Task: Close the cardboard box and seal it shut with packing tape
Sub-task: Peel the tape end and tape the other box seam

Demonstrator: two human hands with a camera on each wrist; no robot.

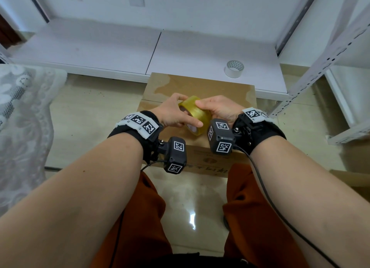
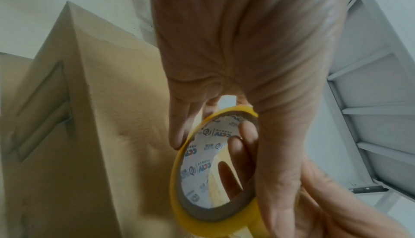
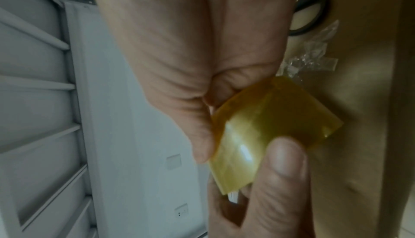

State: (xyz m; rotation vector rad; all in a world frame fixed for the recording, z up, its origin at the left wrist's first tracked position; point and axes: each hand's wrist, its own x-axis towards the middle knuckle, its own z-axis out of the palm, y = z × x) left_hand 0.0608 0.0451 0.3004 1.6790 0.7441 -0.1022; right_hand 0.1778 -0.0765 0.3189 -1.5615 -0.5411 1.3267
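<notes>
A brown cardboard box (image 1: 210, 87) stands on the floor with its top flaps down and the seam running across. Just above the top, both hands hold a yellow packing tape roll (image 1: 195, 115), tilted on edge. My left hand (image 1: 186, 112) grips it from the left, thumb along the near rim. My right hand (image 1: 208, 107) curls over its right side, fingertips on the outer tape. The left wrist view shows the roll's printed core (image 2: 202, 167) beside the box (image 2: 101, 117). In the right wrist view the glossy tape roll (image 3: 258, 131) fills the grip.
A white tape roll (image 1: 234, 68) lies on the low white board (image 1: 120, 51) behind the box. A metal rack (image 1: 320, 63) stands at the right. Black scissors (image 3: 312, 16) and a crumpled clear tape scrap (image 3: 314, 58) lie on the cardboard. Lace cloth (image 1: 20, 117) hangs left.
</notes>
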